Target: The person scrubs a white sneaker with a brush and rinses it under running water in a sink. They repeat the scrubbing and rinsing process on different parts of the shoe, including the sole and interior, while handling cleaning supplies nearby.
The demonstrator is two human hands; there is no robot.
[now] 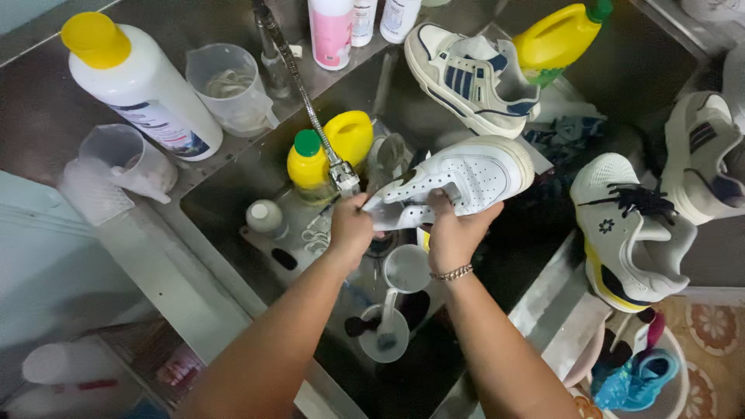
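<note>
Item: white shoe, held over the sink just below the end of the flexible tap hose. Its long axis ran from about eight o'clock at the opening to two o'clock at the rounded end, the perforated upper facing the camera.

Left hand: at the shoe's eight o'clock end, fingers curled shut over the edge of the opening; the fingertips themselves were hidden behind the knuckles. The shoe lay toward two o'clock from this hand.

Right hand: under the middle of the shoe, at its six o'clock side, thumb and fingers pinching the lower edge; a chain bracelet sat on the wrist. The shoe lay toward twelve o'clock from these fingers. Both hands touched the shoe; the right was nearer its middle, the left nearer its end.

Surroundings, by position from the shoe:
- Ten o'clock: two yellow bottles standing in the sink, one with a green cap.
- Six o'clock: a small cup and a round lid in the basin.
- Twelve o'clock: a grey and navy shoe leaning on the rim, beside a yellow jug.
- Three o'clock: a white and yellow shoe with black laces, on the divider.
- Ten o'clock, far: a large white bottle with a yellow cap and a clear measuring jug on the counter.
</note>
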